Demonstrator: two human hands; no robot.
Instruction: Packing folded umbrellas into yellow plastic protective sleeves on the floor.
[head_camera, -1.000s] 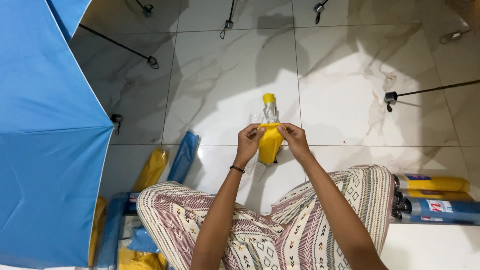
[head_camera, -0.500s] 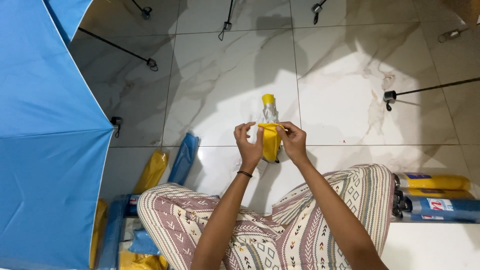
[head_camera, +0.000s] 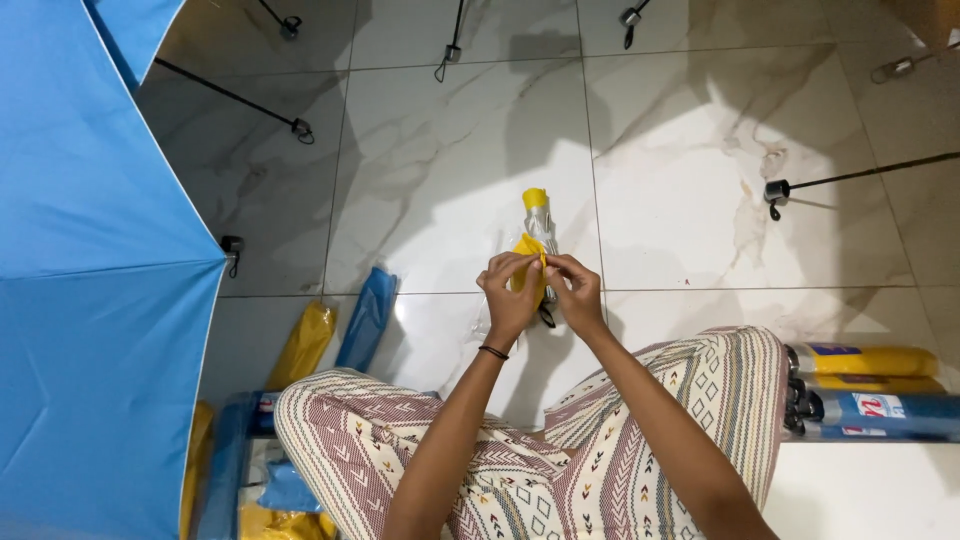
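Note:
A small folded yellow umbrella (head_camera: 535, 222) with a silver shaft and a yellow handle cap points away from me, above the marble floor. My left hand (head_camera: 508, 297) and my right hand (head_camera: 574, 293) both pinch its yellow fabric near the lower end, fingertips meeting in the middle. A thin clear plastic sleeve hangs loosely around it. A black band circles my left wrist. My knees in patterned trousers are below the hands.
A large open blue umbrella (head_camera: 90, 270) fills the left side. Folded yellow (head_camera: 303, 345) and blue (head_camera: 367, 318) umbrellas lie left of my knee. More packed umbrellas (head_camera: 870, 390) are stacked at the right. Black umbrella handles (head_camera: 775, 190) poke in from the edges.
My hands have slid down the yellow umbrella toward me and come closer together, pinching the fabric. The view has shifted slightly.

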